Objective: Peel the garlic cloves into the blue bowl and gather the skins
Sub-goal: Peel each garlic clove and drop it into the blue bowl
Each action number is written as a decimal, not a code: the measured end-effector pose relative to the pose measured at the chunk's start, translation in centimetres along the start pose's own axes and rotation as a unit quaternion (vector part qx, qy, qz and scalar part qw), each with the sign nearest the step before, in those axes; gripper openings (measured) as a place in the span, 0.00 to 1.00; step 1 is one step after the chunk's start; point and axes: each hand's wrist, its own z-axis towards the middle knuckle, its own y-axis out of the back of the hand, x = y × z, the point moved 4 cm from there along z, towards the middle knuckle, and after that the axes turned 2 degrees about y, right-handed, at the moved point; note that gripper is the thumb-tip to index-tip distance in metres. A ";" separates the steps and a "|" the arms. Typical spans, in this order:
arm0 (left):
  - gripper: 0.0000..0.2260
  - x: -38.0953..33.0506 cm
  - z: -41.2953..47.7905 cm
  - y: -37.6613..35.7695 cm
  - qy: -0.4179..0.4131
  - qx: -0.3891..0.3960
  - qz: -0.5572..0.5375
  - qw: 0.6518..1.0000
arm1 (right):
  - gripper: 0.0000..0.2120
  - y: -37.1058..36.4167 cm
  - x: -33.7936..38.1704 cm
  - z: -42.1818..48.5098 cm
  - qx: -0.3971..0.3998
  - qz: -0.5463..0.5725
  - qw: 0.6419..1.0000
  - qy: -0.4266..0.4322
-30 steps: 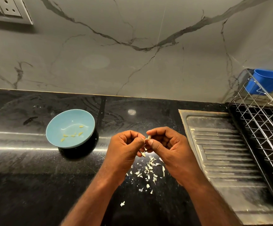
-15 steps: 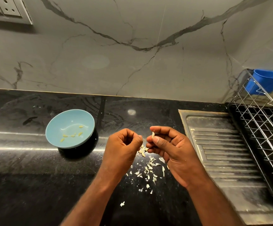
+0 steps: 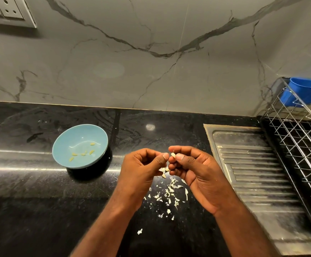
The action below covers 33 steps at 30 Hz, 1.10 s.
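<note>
Left hand (image 3: 143, 171) has risen back level with the right hand (image 3: 197, 171) after dropping away half a second ago; a second ago both hands were pressed together on the clove. The thumbs are now nearly touching again. Right hand pinches a pale garlic clove (image 3: 173, 154) between thumb and forefinger, held above the worktop (image 3: 30, 201). Left fingers are curled with thumb against forefinger; can't tell if a flake of skin is pinched there.

Likely meaning: one strip was pulled off and the left hand is back for the next. This clove is not yet in the bowl, so peeling is mid-way and gathering has not started.

- Nearest: skins (image 3: 169, 193) scattered loose on the worktop under and in front of the hands, with one stray flake (image 3: 139, 231) closer in.
- Under the hands: a few loose cloves (image 3: 165, 171), partly hidden; peeled or not, can't tell.
- Left, well apart: blue bowl (image 3: 79, 145) with a few peeled cloves (image 3: 82, 153) inside.
- Right: steel draining board (image 3: 253, 173), then a wire rack (image 3: 299, 136) with a blue cup (image 3: 306, 91) hung on it.
- Worktop: black, glossy, streaked.
- Far: grey marble wall (image 3: 151, 71), socket plate (image 3: 12, 10) top left.
</note>
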 end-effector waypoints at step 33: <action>0.06 -0.6 -1.1 -1.0 -0.159 -0.024 0.083 0.983 | 0.03 -0.1 0.7 -0.2 -0.089 -0.317 0.938 0.109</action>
